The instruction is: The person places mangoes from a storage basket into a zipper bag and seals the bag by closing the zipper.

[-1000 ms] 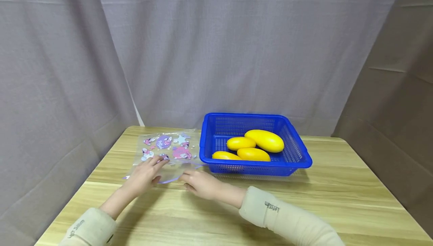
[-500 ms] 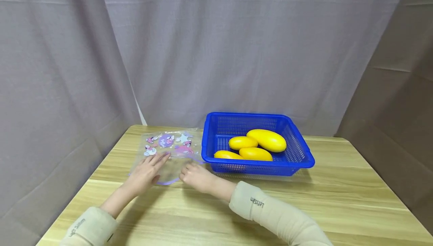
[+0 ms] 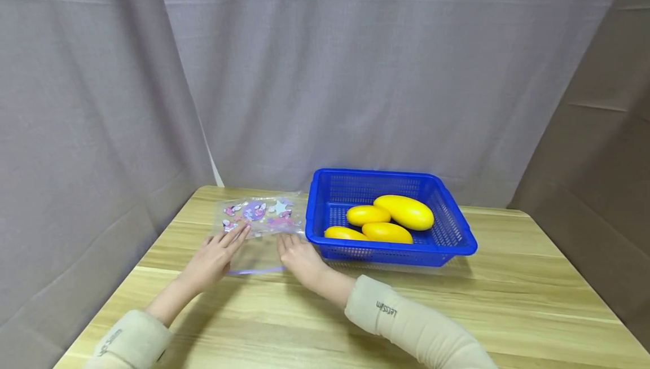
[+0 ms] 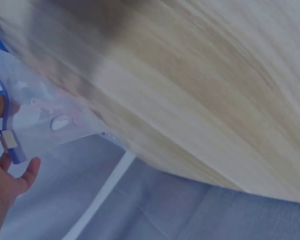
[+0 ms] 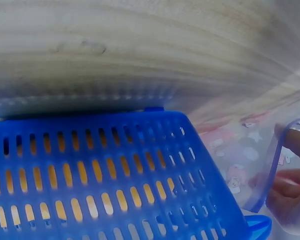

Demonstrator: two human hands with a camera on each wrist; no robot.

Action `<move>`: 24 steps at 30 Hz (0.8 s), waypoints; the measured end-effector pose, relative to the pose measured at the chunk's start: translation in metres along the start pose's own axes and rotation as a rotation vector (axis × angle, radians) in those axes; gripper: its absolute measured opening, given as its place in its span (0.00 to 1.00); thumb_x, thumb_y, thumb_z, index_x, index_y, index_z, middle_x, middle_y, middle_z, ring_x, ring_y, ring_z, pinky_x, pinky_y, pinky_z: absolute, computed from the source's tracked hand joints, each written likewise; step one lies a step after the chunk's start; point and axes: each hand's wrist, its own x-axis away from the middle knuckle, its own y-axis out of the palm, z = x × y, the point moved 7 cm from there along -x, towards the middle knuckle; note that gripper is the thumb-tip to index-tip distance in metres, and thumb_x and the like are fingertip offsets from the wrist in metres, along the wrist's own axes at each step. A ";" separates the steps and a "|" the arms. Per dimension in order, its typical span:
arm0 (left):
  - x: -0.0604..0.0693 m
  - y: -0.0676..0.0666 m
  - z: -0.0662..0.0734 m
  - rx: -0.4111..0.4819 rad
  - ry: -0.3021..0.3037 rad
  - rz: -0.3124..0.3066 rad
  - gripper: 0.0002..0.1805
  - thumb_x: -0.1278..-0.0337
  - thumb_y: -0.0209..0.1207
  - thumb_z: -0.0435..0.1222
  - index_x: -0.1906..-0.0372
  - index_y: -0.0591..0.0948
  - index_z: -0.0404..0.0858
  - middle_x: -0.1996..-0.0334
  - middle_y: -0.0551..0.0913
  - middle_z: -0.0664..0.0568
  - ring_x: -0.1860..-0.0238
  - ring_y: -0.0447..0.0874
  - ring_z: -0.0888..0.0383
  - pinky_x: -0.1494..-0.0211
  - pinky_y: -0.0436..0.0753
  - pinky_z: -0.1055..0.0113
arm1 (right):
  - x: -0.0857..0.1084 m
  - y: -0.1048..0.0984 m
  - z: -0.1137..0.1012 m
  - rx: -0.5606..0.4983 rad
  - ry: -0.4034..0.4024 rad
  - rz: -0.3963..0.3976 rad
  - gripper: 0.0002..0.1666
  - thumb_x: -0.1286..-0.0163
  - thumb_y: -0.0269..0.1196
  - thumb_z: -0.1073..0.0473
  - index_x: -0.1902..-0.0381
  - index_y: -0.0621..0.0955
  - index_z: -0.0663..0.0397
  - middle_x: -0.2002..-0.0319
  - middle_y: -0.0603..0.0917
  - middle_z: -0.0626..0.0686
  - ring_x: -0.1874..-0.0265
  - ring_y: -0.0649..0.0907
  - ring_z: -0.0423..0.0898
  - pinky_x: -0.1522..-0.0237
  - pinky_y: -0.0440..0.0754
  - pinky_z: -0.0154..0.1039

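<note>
A clear zipper bag [image 3: 254,211] with pink and purple cartoon prints lies on the table, its purple-edged mouth toward me. My left hand [image 3: 210,259] holds the mouth's left side, several fingers extended over the plastic. In the left wrist view, the purple edge passes between its fingers, close to a white slider [image 4: 8,139]. My right hand [image 3: 302,259] grips the right side of the mouth. The right wrist view shows the bag's edge between that hand's fingers [image 5: 297,142], some seen through the plastic. The mouth's lower purple edge rests on the table.
A blue slotted basket [image 3: 386,247] stands immediately right of the bag, close to my right hand. Several yellow oval fruits [image 3: 403,212] lie inside it. The wooden table [image 3: 284,324] ends at a grey curtain [image 3: 355,75] behind.
My right hand has moved forward along the bag's mouth and the left fingers have shifted slightly. The upper layer has been pushed back, spreading the mouth wider. The whole view has shifted slightly.
</note>
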 end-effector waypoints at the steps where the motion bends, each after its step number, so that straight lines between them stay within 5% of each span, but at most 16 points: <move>1: 0.001 -0.003 -0.002 -0.016 -0.001 0.016 0.49 0.72 0.69 0.23 0.33 0.64 0.32 0.33 0.67 0.42 0.50 0.76 0.43 0.55 0.81 0.46 | -0.001 0.000 0.001 0.001 0.018 0.007 0.19 0.42 0.60 0.63 0.51 0.82 0.54 0.62 0.84 0.48 0.64 0.81 0.40 0.61 0.82 0.28; 6: 0.004 -0.017 -0.008 -0.117 0.000 0.088 0.51 0.76 0.72 0.26 0.34 0.65 0.33 0.32 0.65 0.44 0.52 0.76 0.45 0.57 0.81 0.48 | -0.006 -0.002 0.008 -0.012 0.069 0.030 0.23 0.41 0.60 0.65 0.46 0.79 0.57 0.57 0.83 0.50 0.59 0.81 0.41 0.53 0.82 0.29; 10: 0.010 -0.016 -0.009 -0.175 -0.003 0.116 0.48 0.70 0.72 0.30 0.34 0.65 0.34 0.32 0.65 0.45 0.52 0.76 0.46 0.57 0.81 0.46 | -0.005 -0.001 0.008 -0.024 0.083 0.040 0.23 0.40 0.59 0.64 0.45 0.78 0.56 0.56 0.82 0.50 0.58 0.82 0.42 0.53 0.82 0.29; 18: 0.015 -0.015 -0.013 -0.164 -0.043 0.134 0.46 0.65 0.69 0.29 0.33 0.63 0.34 0.32 0.66 0.45 0.51 0.77 0.45 0.53 0.79 0.39 | -0.003 0.000 0.004 -0.045 0.075 0.054 0.23 0.41 0.57 0.64 0.46 0.78 0.57 0.58 0.82 0.49 0.60 0.81 0.42 0.58 0.82 0.30; 24: 0.015 -0.007 -0.007 -0.112 0.009 0.086 0.42 0.62 0.68 0.29 0.35 0.66 0.35 0.39 0.73 0.44 0.50 0.78 0.45 0.54 0.80 0.47 | 0.001 0.002 0.006 -0.055 0.076 0.020 0.21 0.40 0.58 0.64 0.47 0.79 0.56 0.58 0.83 0.49 0.61 0.82 0.41 0.58 0.82 0.30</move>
